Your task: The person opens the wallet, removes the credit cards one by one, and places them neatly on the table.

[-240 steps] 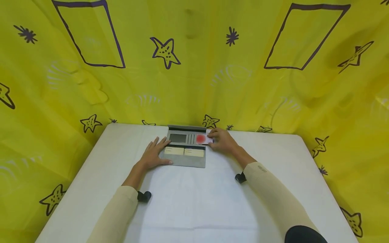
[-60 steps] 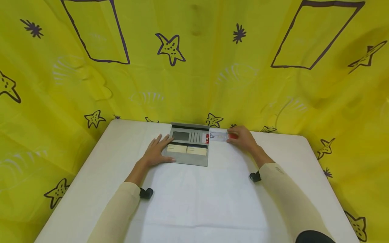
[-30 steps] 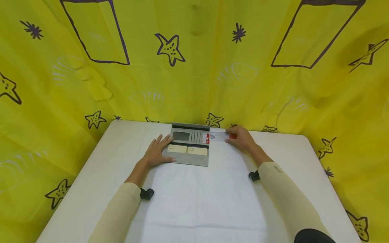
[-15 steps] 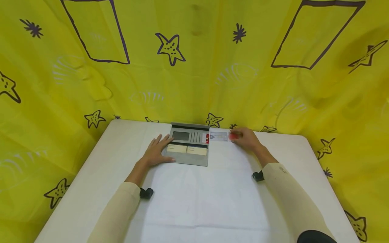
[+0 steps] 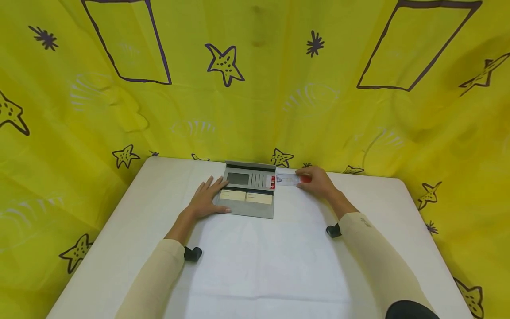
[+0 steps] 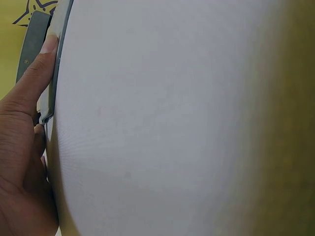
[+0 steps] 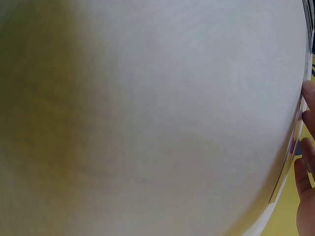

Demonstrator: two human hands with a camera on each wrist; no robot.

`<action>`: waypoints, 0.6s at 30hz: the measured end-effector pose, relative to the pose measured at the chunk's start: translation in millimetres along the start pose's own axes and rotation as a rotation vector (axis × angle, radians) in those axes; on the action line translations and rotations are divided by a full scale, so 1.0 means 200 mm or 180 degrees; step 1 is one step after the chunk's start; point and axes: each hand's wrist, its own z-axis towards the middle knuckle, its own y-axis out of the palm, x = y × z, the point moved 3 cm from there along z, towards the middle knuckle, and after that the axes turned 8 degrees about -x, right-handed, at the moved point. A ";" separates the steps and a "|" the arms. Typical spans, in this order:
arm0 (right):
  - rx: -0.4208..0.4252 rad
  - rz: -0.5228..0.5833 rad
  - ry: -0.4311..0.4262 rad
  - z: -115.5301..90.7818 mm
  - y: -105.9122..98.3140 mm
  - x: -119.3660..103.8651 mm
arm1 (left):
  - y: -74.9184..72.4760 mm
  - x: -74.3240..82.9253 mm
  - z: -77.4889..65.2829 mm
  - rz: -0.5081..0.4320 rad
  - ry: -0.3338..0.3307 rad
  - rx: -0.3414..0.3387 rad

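Observation:
An unfolded grey wallet [image 5: 249, 210] lies near the table's back edge, with two cream cards [image 5: 259, 198] in its lower slots. A red-and-white card [image 5: 272, 182] shows at its right side. My left hand [image 5: 205, 201] rests spread on the wallet's left side; in the left wrist view its thumb [image 6: 37, 73] lies along the wallet edge. Right of the wallet lies a pale printed card [image 5: 287, 179]. My right hand [image 5: 317, 182] pinches across that card's right end, thumb and finger at opposite edges, and a red patch [image 5: 305, 178] shows between them.
The white table [image 5: 255, 266] runs toward me from the wallet. A yellow curtain [image 5: 255, 110] with dark star drawings hangs close behind the back edge. Black wrist cameras [image 5: 193, 254] sit at both cuffs.
Eight seconds ago my right hand held a red-spotted card at the wallet's right side; it is now farther right. Within the last half second it shifts slightly left over the pale card. The left hand stays.

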 end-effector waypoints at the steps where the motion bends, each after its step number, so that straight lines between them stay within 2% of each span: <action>1: 0.0002 -0.0002 0.0011 0.00 0.00 0.00 | 0.00 0.00 0.00 0.0003 -0.0005 -0.0007; 11: 0.0051 -0.0019 0.0026 0.00 -0.01 -0.05 | -0.01 0.03 0.00 -0.0012 0.0013 0.0018; 18: -0.0016 0.0031 -0.0029 0.07 0.08 -0.13 | -0.01 0.02 -0.01 -0.0053 0.0019 0.0023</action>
